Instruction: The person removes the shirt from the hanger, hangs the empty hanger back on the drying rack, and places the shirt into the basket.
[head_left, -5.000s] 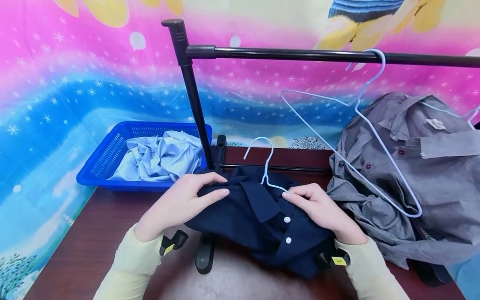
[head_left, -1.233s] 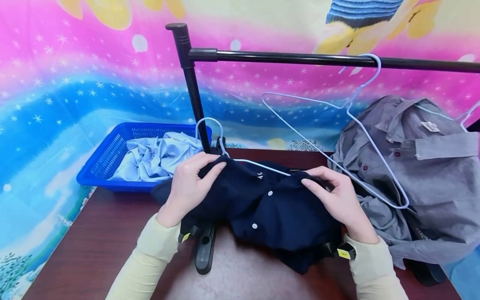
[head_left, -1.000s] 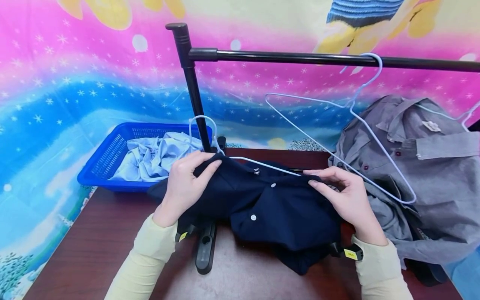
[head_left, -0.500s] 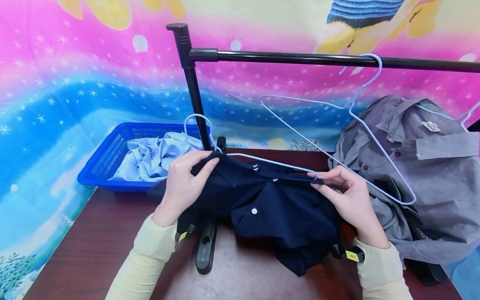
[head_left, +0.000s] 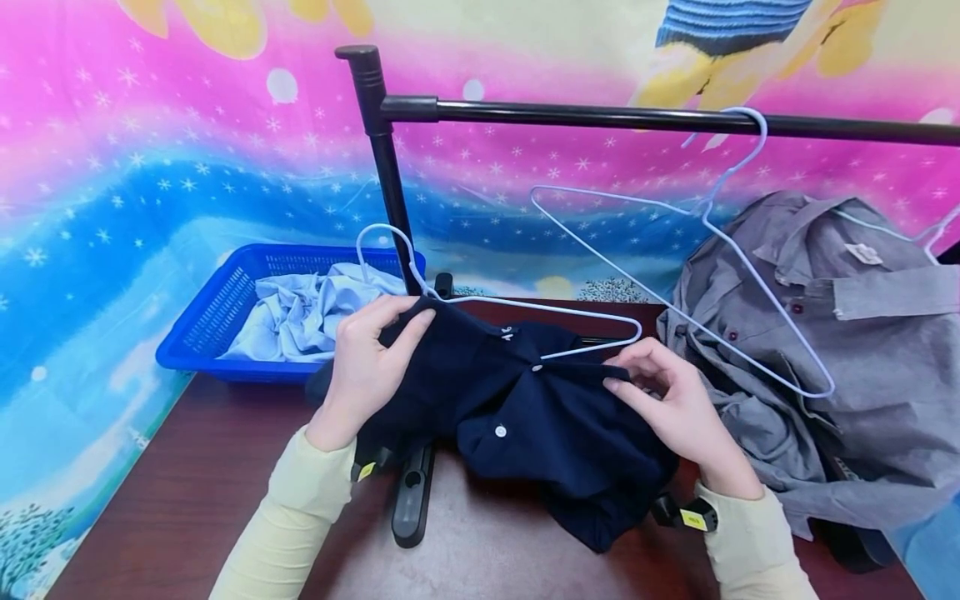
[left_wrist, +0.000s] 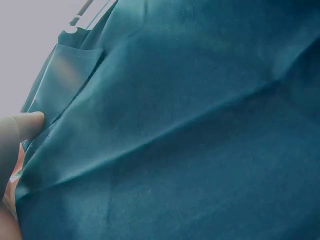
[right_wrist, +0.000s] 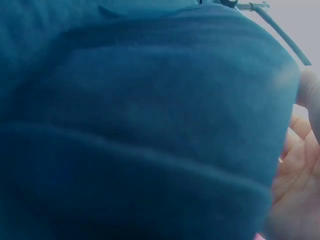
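Observation:
A dark navy shirt (head_left: 570, 425) with white buttons is held up over the table by both hands. My left hand (head_left: 375, 350) pinches its collar, right below the hook of a light-blue wire hanger (head_left: 517, 306); whether the fingers also grip the wire is hidden. The hanger's right end shows bare above the shirt, while its left part is out of sight behind cloth and hand. My right hand (head_left: 671, 396) pinches the shirt's edge between thumb and fingers, just below and apart from that hanger end. Navy cloth fills most of both wrist views.
A black rack bar (head_left: 570, 115) crosses the back, carrying a bare light-blue hanger (head_left: 652, 287). Right of it hangs a grey shirt (head_left: 862, 358). Behind my left hand stands a blue basket (head_left: 191, 333) with a pale blue garment (head_left: 300, 312). A rack foot (head_left: 411, 508) lies on the dark-red table (head_left: 187, 500).
Since five seconds ago the navy shirt and its hanger have shifted left, and the hook leans left. In the last half second the hanger's right end has come away from my right hand.

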